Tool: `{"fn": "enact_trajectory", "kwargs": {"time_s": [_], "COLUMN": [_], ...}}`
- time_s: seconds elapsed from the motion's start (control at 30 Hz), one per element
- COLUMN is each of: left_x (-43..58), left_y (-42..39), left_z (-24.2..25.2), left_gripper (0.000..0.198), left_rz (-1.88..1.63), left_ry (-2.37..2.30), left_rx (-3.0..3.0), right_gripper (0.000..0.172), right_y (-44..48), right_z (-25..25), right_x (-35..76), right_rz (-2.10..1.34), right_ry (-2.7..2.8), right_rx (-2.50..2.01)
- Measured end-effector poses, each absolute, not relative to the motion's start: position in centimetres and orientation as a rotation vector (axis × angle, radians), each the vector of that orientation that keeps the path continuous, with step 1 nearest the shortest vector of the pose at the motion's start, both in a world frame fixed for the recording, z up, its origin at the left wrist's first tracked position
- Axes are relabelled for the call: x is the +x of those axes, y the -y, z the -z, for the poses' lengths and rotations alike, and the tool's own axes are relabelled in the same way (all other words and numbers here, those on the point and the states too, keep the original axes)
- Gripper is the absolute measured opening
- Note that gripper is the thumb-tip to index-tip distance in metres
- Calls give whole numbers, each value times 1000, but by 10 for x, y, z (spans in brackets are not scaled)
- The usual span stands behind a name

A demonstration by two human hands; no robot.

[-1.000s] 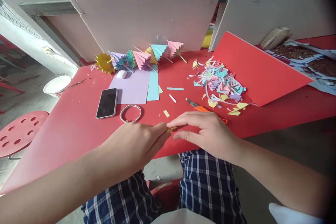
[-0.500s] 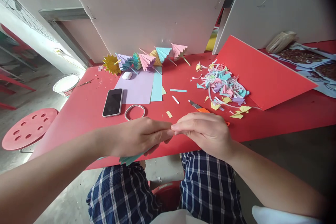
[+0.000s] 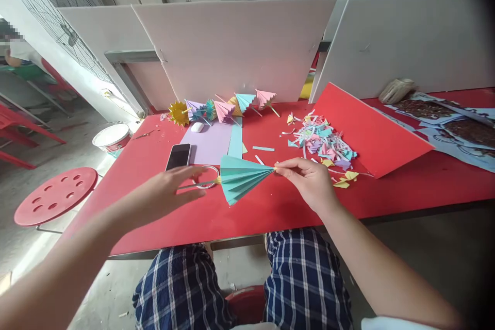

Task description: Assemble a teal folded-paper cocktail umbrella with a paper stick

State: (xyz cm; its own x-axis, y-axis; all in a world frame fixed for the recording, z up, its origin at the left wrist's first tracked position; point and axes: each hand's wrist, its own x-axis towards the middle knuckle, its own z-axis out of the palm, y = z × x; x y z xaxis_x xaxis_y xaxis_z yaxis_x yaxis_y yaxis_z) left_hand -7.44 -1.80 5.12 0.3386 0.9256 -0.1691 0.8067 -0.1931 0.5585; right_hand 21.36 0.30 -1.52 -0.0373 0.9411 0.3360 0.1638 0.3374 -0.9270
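Note:
My right hand (image 3: 309,180) pinches the tip of a teal pleated paper umbrella (image 3: 240,179) and holds it sideways above the red table (image 3: 270,206). Its thin stick points left toward my left hand (image 3: 170,193). The left hand hovers just left of the umbrella, fingers stretched out and apart, near the end of the stick and over a metal ring (image 3: 207,175). It holds nothing that I can see.
Several finished paper umbrellas (image 3: 224,108) line the back by white partition boards. A phone (image 3: 178,156), a lilac sheet (image 3: 211,142), an earbud case (image 3: 197,127), a scrap pile (image 3: 323,139) and a tilted red board (image 3: 367,129) lie on the table. A red stool (image 3: 54,196) stands at left.
Both hands were pinched together at the table's near edge. Now they have parted, the right hand has raised the teal umbrella, the left has let go, and the view has tilted up.

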Motion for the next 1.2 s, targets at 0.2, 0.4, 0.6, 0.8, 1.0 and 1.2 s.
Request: {"fn": "enact_trajectory", "kwargs": {"time_s": [0.2,0.4,0.6,0.8,1.0,1.2], "left_x": [-58,-56,-50,-51,-55,-55], "left_y": [37,46,54,55,57,59], "left_z": [-24,-24,-25,-21,-19,-20], "left_gripper": [36,29,29,33,31,31], "left_rz": [-303,-374,-454,-612,-509,-458], "left_ry": [-1524,-1522,-1495,-1432,-1451,-1451], "left_rx": [2228,2292,2415,2379,2233,2155], "right_gripper": [21,19,9,10,18,15], "right_y": [6,16,24,25,27,28], "right_z": [13,5,1,3,4,3], "right_x": [214,219,217,219,220,220], "right_rz": [-1002,-988,-875,-783,-708,-621], "right_ry": [1493,1506,1550,1616,1711,1761], "right_rx": [-1072,-1093,-997,-951,-824,-776]}}
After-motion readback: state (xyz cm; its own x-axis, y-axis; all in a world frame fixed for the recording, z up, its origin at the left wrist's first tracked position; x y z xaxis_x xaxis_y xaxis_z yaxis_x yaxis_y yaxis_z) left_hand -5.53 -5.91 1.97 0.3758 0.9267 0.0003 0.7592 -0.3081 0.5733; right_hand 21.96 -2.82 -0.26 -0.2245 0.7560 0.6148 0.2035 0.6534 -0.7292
